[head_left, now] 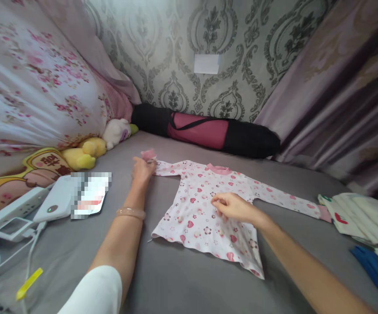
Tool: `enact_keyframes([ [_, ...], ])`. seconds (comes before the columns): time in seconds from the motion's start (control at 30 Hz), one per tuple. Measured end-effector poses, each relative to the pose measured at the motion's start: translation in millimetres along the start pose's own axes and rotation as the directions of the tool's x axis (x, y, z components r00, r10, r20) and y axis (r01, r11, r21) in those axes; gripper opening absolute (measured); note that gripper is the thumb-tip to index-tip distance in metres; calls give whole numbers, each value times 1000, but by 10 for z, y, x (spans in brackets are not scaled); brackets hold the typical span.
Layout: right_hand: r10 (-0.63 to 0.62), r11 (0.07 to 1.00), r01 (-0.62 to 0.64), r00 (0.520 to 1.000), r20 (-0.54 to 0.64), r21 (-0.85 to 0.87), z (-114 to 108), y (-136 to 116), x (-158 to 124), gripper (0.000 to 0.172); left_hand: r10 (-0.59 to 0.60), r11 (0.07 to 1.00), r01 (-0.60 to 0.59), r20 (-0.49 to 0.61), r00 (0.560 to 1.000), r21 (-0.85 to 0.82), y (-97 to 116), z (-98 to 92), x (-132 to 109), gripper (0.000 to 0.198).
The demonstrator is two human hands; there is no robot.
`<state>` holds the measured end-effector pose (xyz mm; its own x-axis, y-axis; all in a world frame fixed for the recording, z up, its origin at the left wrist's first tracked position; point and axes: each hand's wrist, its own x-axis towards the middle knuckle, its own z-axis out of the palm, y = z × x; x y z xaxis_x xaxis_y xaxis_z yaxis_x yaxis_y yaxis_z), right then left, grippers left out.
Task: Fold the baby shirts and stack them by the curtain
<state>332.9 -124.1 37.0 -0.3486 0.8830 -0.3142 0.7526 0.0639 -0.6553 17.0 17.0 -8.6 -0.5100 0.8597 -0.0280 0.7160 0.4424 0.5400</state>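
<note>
A child's long-sleeved shirt, white with pink hearts and flowers, lies spread on the grey sheet with its pink collar away from me. My left hand is closed on the pink cuff of the left-hand sleeve, lifting that end a little off the sheet. Over the middle of the shirt hovers my right hand, its fingers curled with thumb and fingertips close together. No cloth shows pinched in it, though the fingertips are partly hidden. The right-hand sleeve stretches out flat toward the folded clothes.
Folded pale clothes and a blue garment lie at right. A long black and maroon bag rests along the wall. To the left are a power strip, a white power bank, a phone, cables and plush toys.
</note>
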Motion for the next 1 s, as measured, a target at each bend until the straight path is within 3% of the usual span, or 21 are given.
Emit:
enact_keyframes([
  [0.13,-101,984,61,966,-237,-169,-83,-40,738,24,86,994,-86,10,996,73,-94,89,129,45],
  [0.2,-112,971,29,930,-350,-236,-107,-87,1101,26,142,989,-141,0,990,32,-131,120,202,32],
  [0.3,-41,958,-91,895,-444,-272,-131,-190,1537,34,164,968,-174,-68,984,-179,-145,128,306,27],
  [0.4,10,941,-146,914,-405,-307,-143,-278,1815,37,56,837,-56,-16,998,-544,-116,69,376,35],
  [0.53,7,928,-133,940,-340,-347,-142,-301,2030,31,-4,488,143,162,987,-861,-84,-67,404,35],
  [0.73,27,922,-142,951,-307,-361,-118,-228,2199,25,52,81,278,283,958,-957,-59,-182,371,30],
  [0.9,47,919,-176,937,-347,-351,-42,-223,2189,21,52,-19,322,320,946,-947,-58,-187,392,26],
  [1.0,43,920,-196,911,-411,-340,64,-245,2151,23,-70,3,319,318,946,-948,-98,-151,446,22],
])
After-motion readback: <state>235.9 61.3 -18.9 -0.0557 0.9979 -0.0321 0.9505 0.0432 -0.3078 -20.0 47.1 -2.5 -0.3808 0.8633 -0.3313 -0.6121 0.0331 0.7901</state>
